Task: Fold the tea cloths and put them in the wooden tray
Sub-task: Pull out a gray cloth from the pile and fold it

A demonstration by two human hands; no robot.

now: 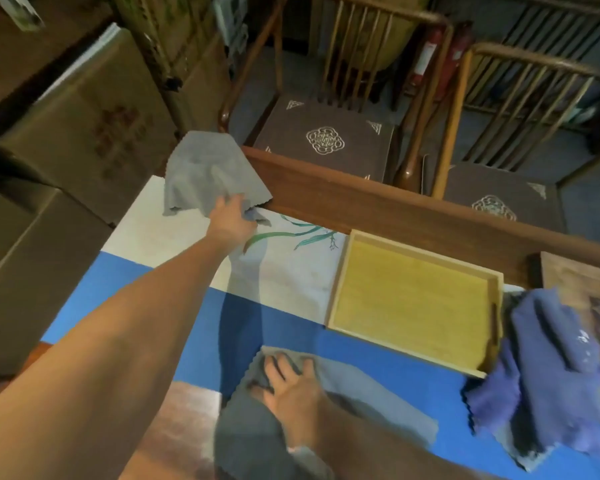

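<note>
My left grip (231,216) pinches the far grey cloth (205,171); my right hand (288,382) lies flat on the near grey cloth (361,393), beside the bare wooden tray (340,275). I should align edges before creasing.
</note>
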